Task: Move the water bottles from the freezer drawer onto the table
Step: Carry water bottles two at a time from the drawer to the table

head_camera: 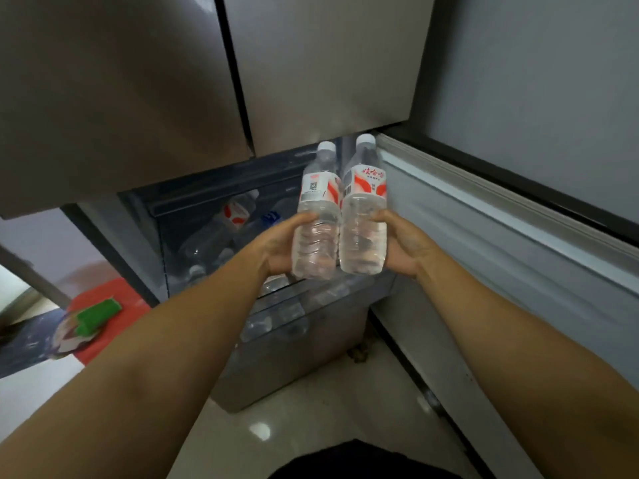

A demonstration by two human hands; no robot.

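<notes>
I hold two clear water bottles with white caps and red-and-white labels upright, side by side, above the pulled-out freezer drawer (276, 357). My left hand (276, 245) grips the lower half of the left bottle (316, 216). My right hand (403, 245) grips the lower half of the right bottle (364, 209). The two bottles touch each other. Several more bottles (221, 233) lie on their sides inside the drawer, one with a blue cap. The table is not in view.
The closed upper fridge doors (173, 81) hang just above and behind the bottles. An open freezer door (501, 236) with a white gasket stands at the right. A red cloth with a green object (98, 314) lies at the left. Pale tiled floor (311, 426) is below.
</notes>
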